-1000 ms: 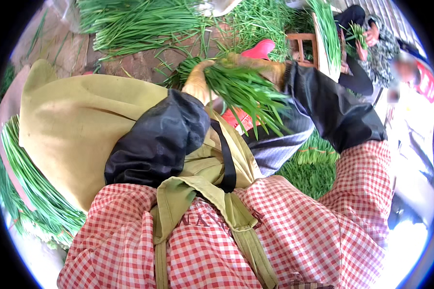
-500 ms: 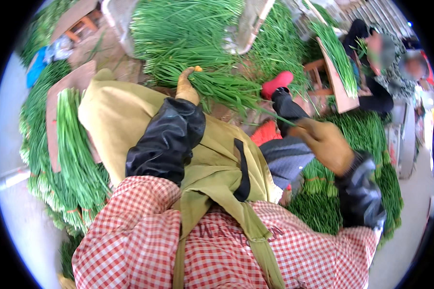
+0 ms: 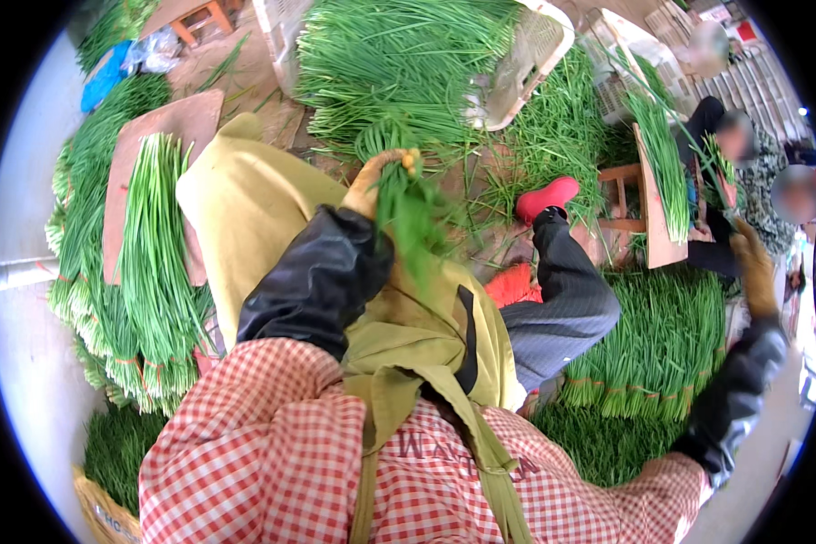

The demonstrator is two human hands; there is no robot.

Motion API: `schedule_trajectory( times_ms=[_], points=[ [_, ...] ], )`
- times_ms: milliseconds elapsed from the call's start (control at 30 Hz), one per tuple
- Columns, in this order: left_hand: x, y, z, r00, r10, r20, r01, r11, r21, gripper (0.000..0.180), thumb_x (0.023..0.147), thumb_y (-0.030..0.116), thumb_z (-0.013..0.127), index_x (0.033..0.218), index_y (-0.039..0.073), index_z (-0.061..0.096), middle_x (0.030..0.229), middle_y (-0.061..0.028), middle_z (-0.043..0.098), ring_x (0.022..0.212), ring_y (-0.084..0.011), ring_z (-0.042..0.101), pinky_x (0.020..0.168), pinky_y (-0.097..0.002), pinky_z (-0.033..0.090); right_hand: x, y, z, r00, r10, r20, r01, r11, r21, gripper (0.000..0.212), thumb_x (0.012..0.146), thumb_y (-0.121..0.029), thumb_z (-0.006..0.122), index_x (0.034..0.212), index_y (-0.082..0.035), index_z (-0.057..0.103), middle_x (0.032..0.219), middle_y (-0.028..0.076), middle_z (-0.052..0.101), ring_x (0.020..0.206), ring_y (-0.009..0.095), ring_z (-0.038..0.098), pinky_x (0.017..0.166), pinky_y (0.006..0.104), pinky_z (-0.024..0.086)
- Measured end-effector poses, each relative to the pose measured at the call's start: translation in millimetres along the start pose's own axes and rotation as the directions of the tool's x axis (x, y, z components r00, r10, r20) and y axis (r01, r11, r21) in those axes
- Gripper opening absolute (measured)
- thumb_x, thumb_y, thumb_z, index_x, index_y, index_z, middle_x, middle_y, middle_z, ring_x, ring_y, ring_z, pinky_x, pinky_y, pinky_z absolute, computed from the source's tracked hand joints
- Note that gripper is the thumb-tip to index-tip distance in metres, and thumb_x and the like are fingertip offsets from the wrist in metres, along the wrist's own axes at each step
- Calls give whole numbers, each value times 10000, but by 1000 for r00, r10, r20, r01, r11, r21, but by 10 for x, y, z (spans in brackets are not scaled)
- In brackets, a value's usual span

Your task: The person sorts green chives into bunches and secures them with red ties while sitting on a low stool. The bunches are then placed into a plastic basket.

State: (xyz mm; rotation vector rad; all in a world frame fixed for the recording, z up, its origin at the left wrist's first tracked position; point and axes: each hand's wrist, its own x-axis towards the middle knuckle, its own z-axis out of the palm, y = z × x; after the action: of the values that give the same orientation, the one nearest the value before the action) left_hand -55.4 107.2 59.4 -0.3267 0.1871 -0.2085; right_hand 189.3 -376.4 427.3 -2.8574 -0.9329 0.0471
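My left hand (image 3: 372,184), in a tan glove, is closed around a bunch of green chives (image 3: 406,204) above my apron. The bunch's leaf ends hang down, smeared by motion. Far out to the right, my right hand (image 3: 754,263), gloved too, pinches a few long chive blades (image 3: 689,136) that trail up and to the left. Beyond my left hand lies a big heap of loose chives (image 3: 399,68) in a pale plastic crate (image 3: 526,72). More loose chives (image 3: 553,127) cover the floor to the right of it.
On my left, trimmed chives (image 3: 150,227) rest on a brown board (image 3: 204,118), with tied bundles (image 3: 91,317) beside it. Tied bundles (image 3: 644,344) also stand at my right. A stool-like board (image 3: 657,195) holds chives near another person (image 3: 762,181). A red shoe (image 3: 548,198) is on the floor.
My right hand has swung outward to the right and away from the bunch, with thin blades in it. My left hand has lifted and turned its bunch, which now hangs toward me.
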Motion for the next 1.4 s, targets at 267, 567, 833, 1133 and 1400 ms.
schedule_trajectory(
  times_ms=[267,567,833,1133,1400],
  points=[
    [109,-107,-213,764,408,-501,127,665,736,229,931,55,423,1064,-12,597,1007,-115,656,839,-210,638,767,-304,534,-20,-1568,2699,767,-107,633,-241,866,438,510,920,-485,474,1119,-38,617,1050,148,647,961,275,601,842,351,459],
    [-441,-432,926,913,306,-269,295,-42,955,286,879,171,571,1129,33,578,918,-73,658,790,-145,610,673,-276,507,228,-3231,3523,800,-529,282,-582,-574,575,701,849,-652,468,1294,-111,470,1204,95,559,1111,225,528,961,375,423],
    [-1475,-740,2079,841,541,20,538,-829,-153,929,704,85,664,1470,173,147,923,-174,634,751,-325,627,660,-404,509,1014,-3489,3307,983,-166,81,-180,-963,202,805,806,-686,504,1278,-36,472,1238,147,546,1110,296,530,910,460,470],
    [-2242,-806,1955,900,369,232,436,-767,-471,879,696,6,584,1472,215,227,764,-108,556,590,-240,586,537,-364,484,1435,-3787,3873,795,82,601,-355,-741,570,219,948,-312,520,918,-118,616,575,-41,416,477,108,358,449,264,329],
    [-2442,-751,1689,850,470,237,526,-770,-360,862,710,-19,534,1472,239,225,841,-152,583,627,-249,620,538,-355,495,1455,-2612,4593,761,337,554,-239,-648,723,363,953,-382,419,1018,-50,551,714,115,595,551,269,559,694,400,497]
  ],
)
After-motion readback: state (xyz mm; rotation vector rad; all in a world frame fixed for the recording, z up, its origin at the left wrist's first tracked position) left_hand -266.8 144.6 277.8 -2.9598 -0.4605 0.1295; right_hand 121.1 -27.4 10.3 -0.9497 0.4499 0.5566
